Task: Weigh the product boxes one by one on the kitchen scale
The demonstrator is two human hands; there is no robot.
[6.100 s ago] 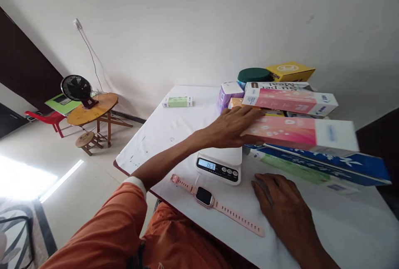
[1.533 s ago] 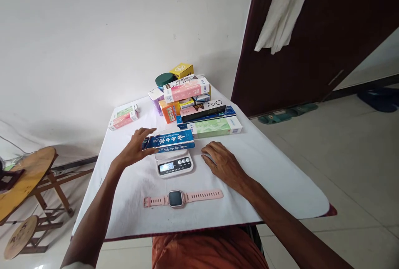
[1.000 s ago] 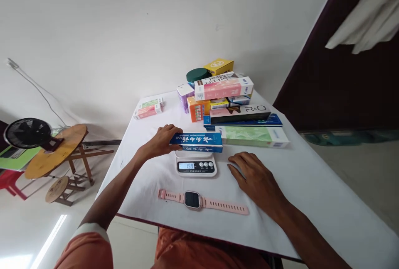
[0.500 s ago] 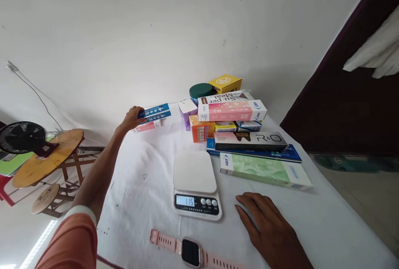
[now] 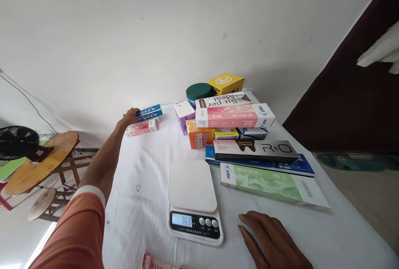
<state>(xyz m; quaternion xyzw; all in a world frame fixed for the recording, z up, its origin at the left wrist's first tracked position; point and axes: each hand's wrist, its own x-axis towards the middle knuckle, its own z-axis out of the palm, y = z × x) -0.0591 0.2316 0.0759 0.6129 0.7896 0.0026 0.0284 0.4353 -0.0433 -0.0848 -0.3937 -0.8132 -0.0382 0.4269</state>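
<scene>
At the far left of the table, my left hand (image 5: 131,116) is stretched out with its fingers closed over the left end of a blue toothpaste box (image 5: 149,113). A pink and white box (image 5: 141,128) lies just in front of it. My right hand (image 5: 274,240) rests on the cloth at the lower right, fingers loosely bent and slightly apart, holding nothing. Between the hands stands a white kitchen scale (image 5: 191,186) with a bare platform; its lit display shows 363. Nearest my right hand is a long green and white box (image 5: 271,184).
Behind the scale are a black R&O box (image 5: 255,151), a stacked pink box (image 5: 233,115), an orange packet (image 5: 200,134), a purple packet (image 5: 184,115), a green-lidded tub (image 5: 198,91) and a yellow box (image 5: 225,83). A pink watch strap (image 5: 156,262) shows at the front edge.
The blue box, with my left hand on it, has shifted back and uncovered more of the pink box. The scale reading went from 115 to 363. The view has tilted, cutting off most of the watch.
</scene>
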